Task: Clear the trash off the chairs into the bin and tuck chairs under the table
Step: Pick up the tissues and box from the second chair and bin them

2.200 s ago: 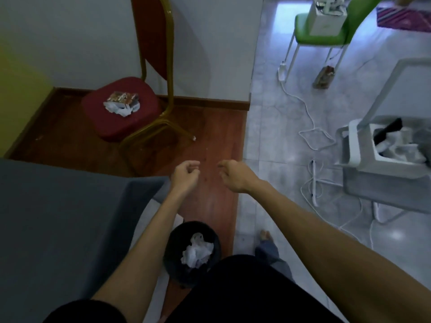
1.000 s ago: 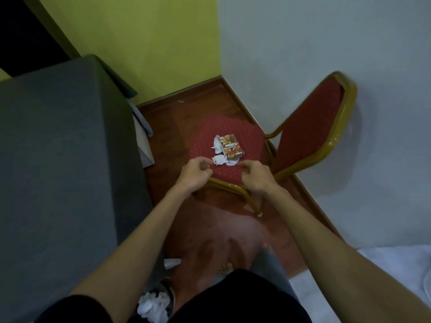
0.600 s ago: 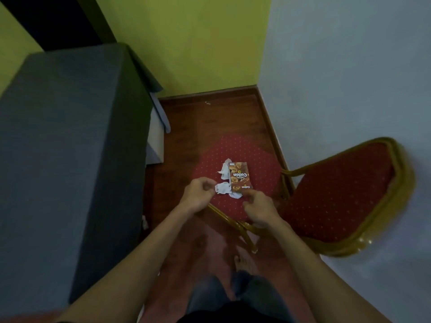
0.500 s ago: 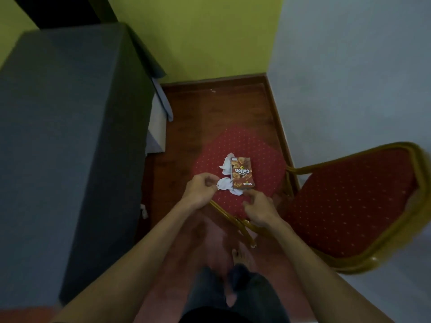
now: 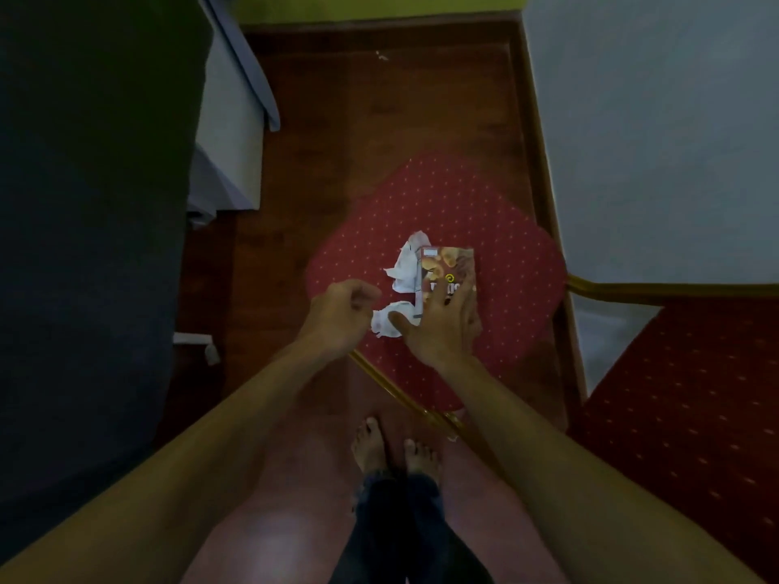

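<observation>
A red padded chair seat (image 5: 506, 229) with a gold frame stands on the wooden floor, its backrest (image 5: 683, 394) at the lower right. On the seat lie a brown snack box (image 5: 447, 263) and crumpled white tissue (image 5: 406, 265). My right hand (image 5: 438, 326) lies over the near half of the box, with the thumb at its left edge on a tissue wad (image 5: 384, 324) and the fingers across its top. My left hand (image 5: 341, 318) is loosely curled just left of that wad, with nothing visibly in it. The bin is out of view.
The dark grey cloth-covered table (image 5: 84, 204) fills the left side, close to the chair. A white wall (image 5: 653, 120) and wooden skirting run along the right, and a green wall is at the back. My bare feet (image 5: 392, 448) stand just in front of the seat.
I have walked from the bin to the chair and bent over it. My right hand moved forward from the seat's front edge onto the snack box. My left hand stayed beside the tissue.
</observation>
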`<state>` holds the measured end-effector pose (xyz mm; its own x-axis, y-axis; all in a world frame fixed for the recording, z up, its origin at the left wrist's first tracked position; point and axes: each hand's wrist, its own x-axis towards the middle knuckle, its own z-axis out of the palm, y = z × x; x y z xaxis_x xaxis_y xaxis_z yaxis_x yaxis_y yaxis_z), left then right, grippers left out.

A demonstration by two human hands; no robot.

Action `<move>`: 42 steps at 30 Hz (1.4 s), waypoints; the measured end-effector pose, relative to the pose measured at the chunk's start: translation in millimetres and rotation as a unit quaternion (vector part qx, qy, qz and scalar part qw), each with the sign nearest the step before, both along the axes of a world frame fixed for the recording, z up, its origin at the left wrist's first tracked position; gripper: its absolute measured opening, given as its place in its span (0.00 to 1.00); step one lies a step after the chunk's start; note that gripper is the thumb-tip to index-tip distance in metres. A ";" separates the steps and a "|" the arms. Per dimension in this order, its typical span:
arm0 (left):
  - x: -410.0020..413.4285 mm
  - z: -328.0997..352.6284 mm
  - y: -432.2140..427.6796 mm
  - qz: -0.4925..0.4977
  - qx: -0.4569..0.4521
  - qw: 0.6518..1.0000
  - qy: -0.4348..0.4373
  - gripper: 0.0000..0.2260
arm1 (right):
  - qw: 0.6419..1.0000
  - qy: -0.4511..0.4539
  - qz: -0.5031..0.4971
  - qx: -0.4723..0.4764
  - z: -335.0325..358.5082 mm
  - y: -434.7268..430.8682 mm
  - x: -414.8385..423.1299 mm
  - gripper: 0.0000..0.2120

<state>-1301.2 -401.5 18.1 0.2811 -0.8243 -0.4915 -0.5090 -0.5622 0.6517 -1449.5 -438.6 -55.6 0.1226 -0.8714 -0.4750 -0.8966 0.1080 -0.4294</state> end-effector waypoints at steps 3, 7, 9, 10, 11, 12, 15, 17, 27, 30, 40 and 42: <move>-2.3 -27.4 -0.6 -0.023 0.000 1.000 0.017 0.13 | 0.998 0.045 -0.035 -0.019 -22.4 3.8 -2.1 0.50; -11.3 -50.8 -15.6 -0.069 -0.034 0.997 0.009 0.16 | 0.992 -0.037 -0.098 -0.065 -38.5 -2.0 -25.5 0.46; -16.8 -61.5 -27.1 -0.105 -0.063 0.992 -0.015 0.19 | 0.983 -0.110 -0.132 -0.059 -32.6 -4.4 -39.0 0.45; -19.3 -66.9 -34.9 -0.129 -0.087 0.987 -0.027 0.22 | 0.979 -0.134 -0.150 -0.043 -26.9 -6.5 -45.8 0.45; -22.0 -71.2 -44.0 -0.155 -0.113 0.981 -0.034 0.23 | 0.973 -0.151 -0.171 -0.022 -20.5 -9.1 -52.2 0.43; -26.1 -77.9 -54.3 -0.181 -0.139 0.973 -0.040 0.24 | 0.968 -0.158 -0.194 -0.008 -14.1 -12.6 -58.6 0.40; -39.4 -97.2 -87.1 -0.268 -0.192 0.935 -0.131 0.22 | 0.958 -0.156 -0.242 -0.004 -2.3 -21.6 -76.0 0.29; -49.1 -103.1 -99.6 -0.297 -0.100 0.932 -0.179 0.27 | 0.955 -0.152 -0.254 -0.004 0.1 -22.2 -84.9 0.24; -65.6 -132.3 -15.3 -0.337 -0.050 0.919 -0.197 0.21 | 0.948 -0.170 -0.268 0.016 -4.5 39.4 -85.7 0.31; -64.6 -132.2 11.7 -0.089 -0.036 0.995 0.003 0.14 | 0.952 -0.182 -0.246 0.030 -3.9 52.3 -75.8 0.31; -40.3 8.7 58.1 0.218 -0.059 0.974 0.002 0.05 | 0.950 -0.268 -0.078 0.139 85.6 79.3 -14.4 0.24; -21.3 38.2 70.5 0.237 -0.057 0.970 0.012 0.03 | 0.952 -0.273 -0.043 0.131 119.8 78.6 1.9 0.22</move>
